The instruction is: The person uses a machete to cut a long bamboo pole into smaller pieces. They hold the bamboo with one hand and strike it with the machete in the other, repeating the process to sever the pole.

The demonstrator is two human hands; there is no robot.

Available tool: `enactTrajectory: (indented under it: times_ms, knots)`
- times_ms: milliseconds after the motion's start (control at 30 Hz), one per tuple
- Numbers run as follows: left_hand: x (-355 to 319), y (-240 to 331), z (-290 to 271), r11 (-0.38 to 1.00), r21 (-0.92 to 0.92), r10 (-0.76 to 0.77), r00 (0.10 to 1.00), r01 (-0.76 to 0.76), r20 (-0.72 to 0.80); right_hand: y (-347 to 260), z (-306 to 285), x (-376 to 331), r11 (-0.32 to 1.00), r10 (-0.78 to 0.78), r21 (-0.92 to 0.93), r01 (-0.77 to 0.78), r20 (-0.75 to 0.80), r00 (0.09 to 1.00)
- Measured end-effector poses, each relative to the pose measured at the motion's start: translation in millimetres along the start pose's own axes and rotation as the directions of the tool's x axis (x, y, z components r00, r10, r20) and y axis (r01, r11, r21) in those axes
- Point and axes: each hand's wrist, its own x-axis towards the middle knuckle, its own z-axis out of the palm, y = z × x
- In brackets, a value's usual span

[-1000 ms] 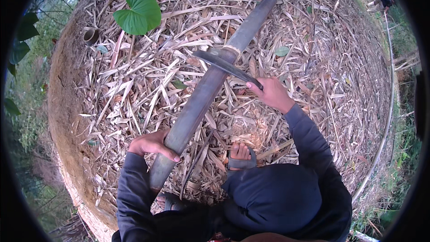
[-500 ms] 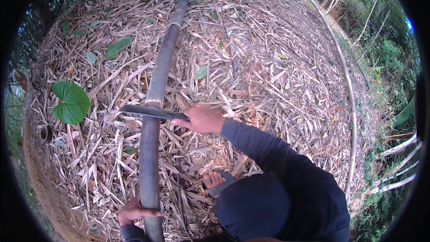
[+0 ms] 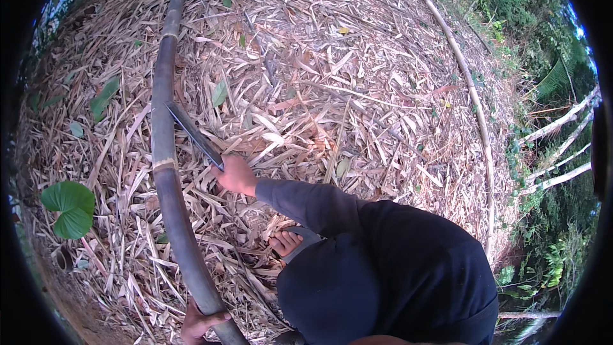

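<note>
A long bamboo pole (image 3: 175, 217), dark grey-green with pale joints, runs from the lower edge up to the far left. Its near end is in the grip of my left hand (image 3: 196, 324), the thumb lying over the top. My right hand (image 3: 236, 176) is closed round the handle end of a dark-bladed machete (image 3: 193, 133), which slants away to the far left. The blade's tip meets the pole's right side in the picture, just beyond a joint; whether it touches cannot be made out.
Dry bamboo leaves (image 3: 357, 134) cover the ground. A green heart-shaped leaf (image 3: 70, 209) stands at the left, near a short hollow stump (image 3: 64, 259). A thin pale pole (image 3: 469, 83) curves along the right, before green brush. My sandalled foot (image 3: 285, 243) is beside my right arm.
The machete has swung from lying across the pole to slanting beside it, its tip farther along the pole. My left hand keeps its hold. The whole view has shifted.
</note>
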Motion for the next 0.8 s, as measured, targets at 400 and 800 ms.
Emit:
enactTrajectory:
  times_ms: [400, 800]
  knots:
    - [11.8, -30.8, -24.7, 0.955, 0.056, 0.279, 0.947, -0.291, 0.157, 7.2, 11.3, 3.8, 0.995, -0.063, -0.08, 0.057, -0.078, 0.995]
    - [0.3, -1.4, -13.2, 0.992, 0.104, 0.069, 0.998, -0.069, 0.003, 4.5, 15.0, 2.3, 0.991, -0.128, -0.053, 0.125, -0.057, 0.99]
